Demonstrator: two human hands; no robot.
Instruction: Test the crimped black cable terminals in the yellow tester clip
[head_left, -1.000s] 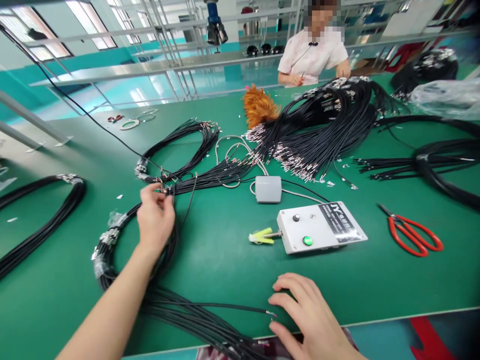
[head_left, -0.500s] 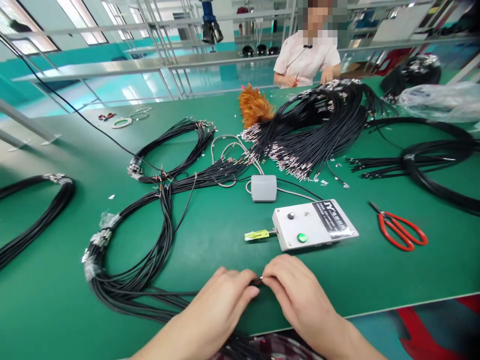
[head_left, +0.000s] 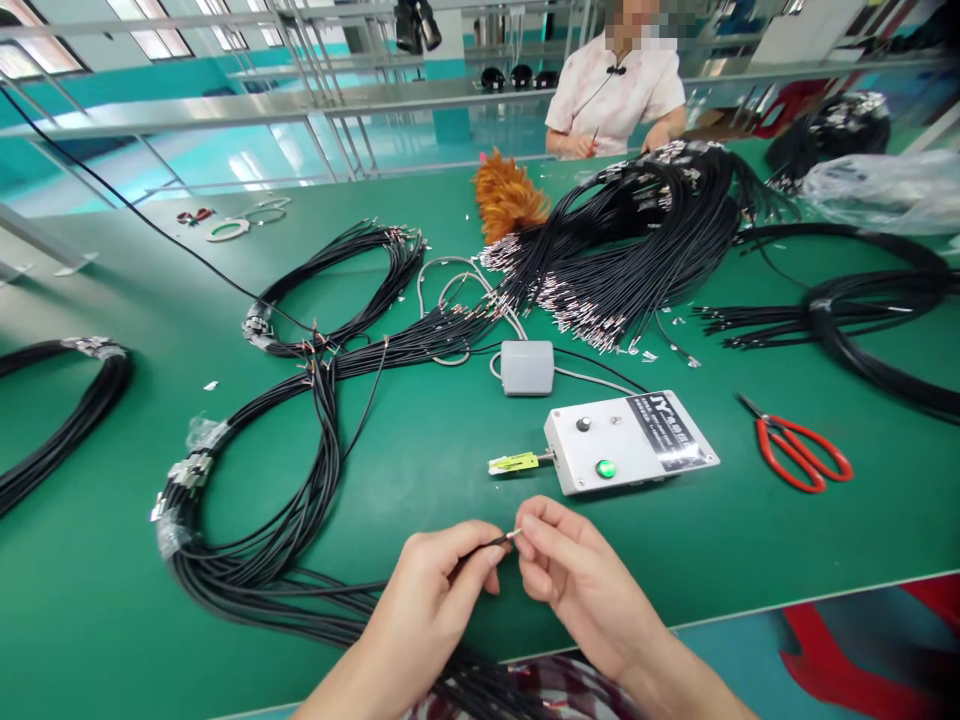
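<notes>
Your two hands meet near the front edge of the green tabletop (head_left: 420, 430). Your left hand (head_left: 435, 595) pinches a thin black wire (head_left: 484, 546) between thumb and fingers, just short of its metal tip. Your right hand (head_left: 574, 570) closes thumb and forefinger on that silver tip, so the wire end is held between both hands, a little above the table surface. The wire trails back under your left hand toward a large coil of black wires (head_left: 255, 510) lying on the left part of the tabletop.

Just beyond your hands sits a white tester box (head_left: 634, 450) with a green button and a yellow-green clip (head_left: 512, 462) sticking out of its left side. A small grey box (head_left: 526, 367) lies behind it. Red scissors (head_left: 799, 455) rest toward the right edge. A big heap of black wires with metal ends (head_left: 637, 250) spreads across the far side, beside an orange feather duster (head_left: 506, 200). A person in a pale shirt (head_left: 615, 95) works at the far edge.
</notes>
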